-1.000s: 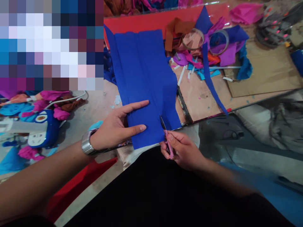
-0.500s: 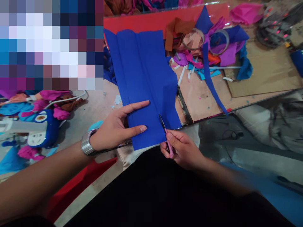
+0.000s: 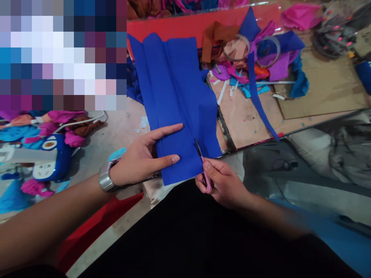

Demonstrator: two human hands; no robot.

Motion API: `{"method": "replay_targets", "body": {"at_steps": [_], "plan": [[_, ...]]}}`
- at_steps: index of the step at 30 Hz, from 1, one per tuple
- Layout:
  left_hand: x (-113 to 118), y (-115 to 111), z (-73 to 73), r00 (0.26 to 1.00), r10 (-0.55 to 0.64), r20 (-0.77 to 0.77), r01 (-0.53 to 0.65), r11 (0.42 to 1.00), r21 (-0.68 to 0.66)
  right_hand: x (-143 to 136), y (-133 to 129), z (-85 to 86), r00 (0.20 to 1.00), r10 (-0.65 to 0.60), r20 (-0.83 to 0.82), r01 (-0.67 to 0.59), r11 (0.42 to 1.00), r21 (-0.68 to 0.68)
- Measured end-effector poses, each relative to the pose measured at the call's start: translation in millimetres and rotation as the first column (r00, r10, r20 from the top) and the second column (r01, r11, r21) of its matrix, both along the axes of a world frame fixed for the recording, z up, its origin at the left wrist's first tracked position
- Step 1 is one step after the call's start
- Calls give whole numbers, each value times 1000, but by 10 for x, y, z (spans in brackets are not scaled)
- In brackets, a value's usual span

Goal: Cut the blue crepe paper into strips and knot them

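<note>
A large sheet of blue material (image 3: 174, 92) lies over the near edge of the table, creased lengthwise. My left hand (image 3: 145, 154) rests on its lower left part, thumb and index finger spread, the other fingers partly hidden beneath or behind the sheet. Pink-handled scissors (image 3: 206, 179) are in my right hand (image 3: 224, 179), fingers wrapped round the handles. Their dark blades point up and away, at a cut in the sheet's lower right part. Right of the cut, a flap of the sheet hangs over a dark table edge.
Two tape rolls (image 3: 268, 51) sit among coloured scraps at the back right, beside a cardboard piece (image 3: 321, 88). A blue-and-white power strip (image 3: 52, 160) with a white cord and more scraps lie left. A red sheet (image 3: 185, 29) spans the back.
The upper part of the blue sheet has shifted slightly left, and its bottom corner sits slightly lower. Both hands stay nearly where they were.
</note>
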State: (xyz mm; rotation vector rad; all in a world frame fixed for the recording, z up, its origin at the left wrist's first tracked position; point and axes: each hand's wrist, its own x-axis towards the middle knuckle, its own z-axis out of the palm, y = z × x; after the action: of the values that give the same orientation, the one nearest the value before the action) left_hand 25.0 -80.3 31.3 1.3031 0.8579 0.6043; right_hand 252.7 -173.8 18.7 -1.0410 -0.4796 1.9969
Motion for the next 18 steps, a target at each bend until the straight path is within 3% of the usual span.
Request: {"method": "replay_targets", "body": {"at_steps": [12, 18], "plan": [[-12, -12, 6, 1000, -7, -20, 7, 999, 39, -9, -8, -35, 1000, -7, -26, 8, 998, 58], [-15, -19, 25, 999, -13, -36, 16, 997, 82, -40, 3, -35, 998, -36, -48, 37, 999, 25]]}}
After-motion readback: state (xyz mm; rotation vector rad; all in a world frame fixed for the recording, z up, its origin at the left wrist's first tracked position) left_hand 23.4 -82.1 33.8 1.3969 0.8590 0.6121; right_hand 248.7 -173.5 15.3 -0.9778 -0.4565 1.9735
